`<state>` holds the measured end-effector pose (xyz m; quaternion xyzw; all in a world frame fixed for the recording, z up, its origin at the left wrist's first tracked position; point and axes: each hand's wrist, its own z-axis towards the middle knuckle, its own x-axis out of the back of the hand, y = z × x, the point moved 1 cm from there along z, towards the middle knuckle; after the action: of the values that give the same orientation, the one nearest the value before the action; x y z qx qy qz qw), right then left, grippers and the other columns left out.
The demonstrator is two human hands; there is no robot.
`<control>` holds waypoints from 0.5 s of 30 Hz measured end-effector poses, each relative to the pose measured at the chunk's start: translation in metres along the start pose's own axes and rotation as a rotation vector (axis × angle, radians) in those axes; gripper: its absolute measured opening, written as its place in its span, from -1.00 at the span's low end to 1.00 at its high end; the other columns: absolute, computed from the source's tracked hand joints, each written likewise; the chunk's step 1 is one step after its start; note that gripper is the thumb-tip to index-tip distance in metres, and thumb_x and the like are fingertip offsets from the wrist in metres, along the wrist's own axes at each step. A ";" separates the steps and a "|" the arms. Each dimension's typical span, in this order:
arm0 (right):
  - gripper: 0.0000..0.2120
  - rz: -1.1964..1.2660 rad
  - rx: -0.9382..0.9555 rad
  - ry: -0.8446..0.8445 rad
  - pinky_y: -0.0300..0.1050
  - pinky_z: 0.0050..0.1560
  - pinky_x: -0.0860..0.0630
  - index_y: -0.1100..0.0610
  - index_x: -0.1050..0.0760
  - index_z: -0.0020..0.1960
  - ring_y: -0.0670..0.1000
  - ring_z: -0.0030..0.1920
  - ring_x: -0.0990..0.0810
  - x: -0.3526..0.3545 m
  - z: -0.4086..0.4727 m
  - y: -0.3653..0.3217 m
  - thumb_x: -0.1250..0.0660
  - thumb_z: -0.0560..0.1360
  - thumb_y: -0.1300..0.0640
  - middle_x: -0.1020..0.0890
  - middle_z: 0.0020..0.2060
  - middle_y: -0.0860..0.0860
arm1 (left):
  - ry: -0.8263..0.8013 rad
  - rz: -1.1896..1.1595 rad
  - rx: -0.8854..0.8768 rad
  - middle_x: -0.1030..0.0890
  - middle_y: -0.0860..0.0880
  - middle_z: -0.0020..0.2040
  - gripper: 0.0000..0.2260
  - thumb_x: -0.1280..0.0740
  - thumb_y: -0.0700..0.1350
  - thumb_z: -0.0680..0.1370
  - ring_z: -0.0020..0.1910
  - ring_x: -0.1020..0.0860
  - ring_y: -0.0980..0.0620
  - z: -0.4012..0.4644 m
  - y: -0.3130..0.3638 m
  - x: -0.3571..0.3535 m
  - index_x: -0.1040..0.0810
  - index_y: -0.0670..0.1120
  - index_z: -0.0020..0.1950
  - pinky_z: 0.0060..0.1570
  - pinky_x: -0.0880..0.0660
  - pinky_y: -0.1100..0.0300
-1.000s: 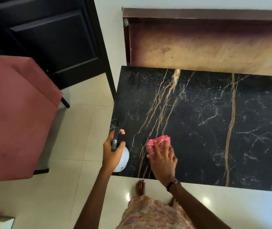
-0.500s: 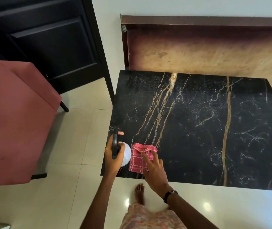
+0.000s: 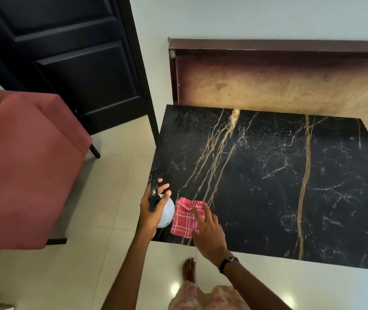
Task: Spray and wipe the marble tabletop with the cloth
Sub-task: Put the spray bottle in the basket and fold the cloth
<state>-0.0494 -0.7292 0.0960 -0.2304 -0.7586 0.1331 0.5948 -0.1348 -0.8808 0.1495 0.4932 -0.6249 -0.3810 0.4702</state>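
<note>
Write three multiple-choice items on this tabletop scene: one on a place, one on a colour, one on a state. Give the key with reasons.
1. Where does the cloth lie on the marble tabletop?
A. near its front left corner
B. at its far right edge
C. on the floor

2. What colour is the cloth?
A. plain blue
B. red with white checks
C. green

3. What does the left hand do?
A. rests flat and empty
B. grips the spray bottle
C. presses the cloth

Key: 1 A, it lies by the near left corner; 2 B, white lines cross red fabric; 3 B, its fingers wrap the bottle, while the right hand is on the cloth.
</note>
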 end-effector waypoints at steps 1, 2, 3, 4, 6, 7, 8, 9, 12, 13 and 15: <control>-0.35 0.022 0.009 0.002 0.02 0.42 -0.31 0.00 0.03 0.56 0.11 0.48 -0.16 0.003 0.002 -0.003 -0.22 0.59 -0.02 -0.02 0.55 0.09 | 0.042 -0.030 0.013 -0.61 -0.01 0.21 -0.59 -0.37 -0.11 0.50 0.24 -0.52 0.02 -0.001 0.003 -0.003 -0.40 -0.03 0.32 0.33 -0.37 0.07; -0.35 0.062 0.027 0.006 0.03 0.44 -0.28 0.01 0.02 0.56 0.12 0.50 -0.13 0.009 0.004 -0.006 -0.22 0.59 -0.01 -0.03 0.55 0.07 | 0.074 -0.051 0.014 -0.61 -0.02 0.21 -0.59 -0.38 -0.10 0.49 0.24 -0.52 0.00 -0.002 0.008 -0.008 -0.40 -0.04 0.32 0.35 -0.36 0.03; -0.35 0.109 0.050 0.005 0.03 0.45 -0.28 0.01 0.00 0.55 0.11 0.51 -0.12 0.016 0.007 -0.008 -0.24 0.58 0.00 -0.04 0.55 0.06 | 0.096 -0.066 0.009 -0.61 -0.02 0.21 -0.58 -0.38 -0.09 0.49 0.25 -0.52 -0.01 -0.004 0.013 -0.012 -0.40 -0.03 0.32 0.36 -0.35 0.01; -0.35 0.154 0.082 0.017 0.04 0.45 -0.28 0.01 -0.02 0.55 0.10 0.52 -0.12 0.023 0.008 -0.009 -0.27 0.57 0.01 -0.05 0.55 0.05 | 0.110 -0.070 -0.003 -0.61 -0.02 0.21 -0.58 -0.39 -0.08 0.49 0.25 -0.52 -0.02 -0.006 0.019 -0.018 -0.39 -0.03 0.32 0.35 -0.35 0.00; -0.32 0.237 0.148 0.033 0.06 0.47 -0.24 0.04 -0.06 0.55 0.07 0.52 -0.11 0.040 0.012 -0.012 -0.31 0.55 0.00 -0.08 0.55 0.03 | 0.124 -0.088 -0.025 -0.60 -0.02 0.22 -0.55 -0.40 -0.07 0.47 0.26 -0.51 -0.03 -0.010 0.033 -0.032 -0.39 -0.03 0.33 0.34 -0.37 -0.03; -0.31 0.289 0.160 0.034 0.06 0.49 -0.20 0.05 -0.07 0.55 0.05 0.52 -0.10 0.050 0.012 -0.012 -0.32 0.54 -0.03 -0.08 0.55 0.02 | 0.126 -0.107 -0.031 -0.60 -0.03 0.22 -0.53 -0.41 -0.06 0.47 0.26 -0.51 -0.04 -0.013 0.041 -0.041 -0.38 -0.03 0.34 0.34 -0.38 -0.05; -0.30 0.352 0.161 0.037 0.04 0.50 -0.17 0.05 -0.08 0.55 0.03 0.52 -0.10 0.062 0.012 -0.011 -0.33 0.53 -0.05 -0.10 0.55 0.01 | 0.127 -0.131 -0.033 -0.60 -0.03 0.22 -0.53 -0.41 -0.07 0.47 0.25 -0.52 -0.04 -0.017 0.050 -0.050 -0.38 -0.03 0.35 0.33 -0.39 -0.06; -0.29 0.412 0.169 0.060 0.01 0.49 -0.17 0.05 -0.10 0.54 0.01 0.51 -0.12 0.074 0.011 -0.007 -0.34 0.52 -0.06 -0.13 0.54 0.00 | 0.124 -0.159 -0.042 -0.60 -0.04 0.21 -0.53 -0.41 -0.08 0.47 0.24 -0.52 -0.04 -0.022 0.059 -0.062 -0.38 -0.04 0.35 0.32 -0.41 -0.05; -0.35 0.500 0.244 0.172 -0.07 0.44 -0.27 0.07 -0.22 0.50 -0.02 0.44 -0.28 0.110 0.005 0.013 -0.39 0.49 -0.01 -0.32 0.46 0.00 | 0.104 -0.178 -0.089 -0.59 -0.07 0.22 -0.57 -0.41 -0.11 0.47 0.21 -0.53 -0.02 -0.037 0.085 -0.106 -0.40 -0.03 0.31 0.29 -0.43 0.01; -0.38 0.513 0.257 0.198 -0.08 0.41 -0.31 0.09 -0.26 0.47 -0.02 0.40 -0.33 0.121 0.001 0.024 -0.39 0.48 0.03 -0.37 0.42 0.01 | 0.096 -0.169 -0.112 -0.60 -0.06 0.20 -0.61 -0.42 -0.11 0.46 0.21 -0.53 -0.02 -0.043 0.092 -0.124 -0.42 0.01 0.26 0.28 -0.43 0.02; -0.49 0.520 0.258 0.244 -0.08 0.33 -0.40 0.09 -0.36 0.41 -0.03 0.31 -0.42 0.146 -0.010 0.050 -0.37 0.49 0.10 -0.47 0.32 0.00 | 0.072 -0.156 -0.156 -0.61 0.00 0.15 -0.67 -0.43 -0.10 0.45 0.19 -0.54 0.01 -0.056 0.107 -0.163 -0.45 0.08 0.17 0.27 -0.44 0.04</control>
<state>-0.0570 -0.6130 0.1980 -0.3537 -0.5740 0.3474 0.6518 -0.0968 -0.6986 0.2310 0.5156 -0.5356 -0.4461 0.4983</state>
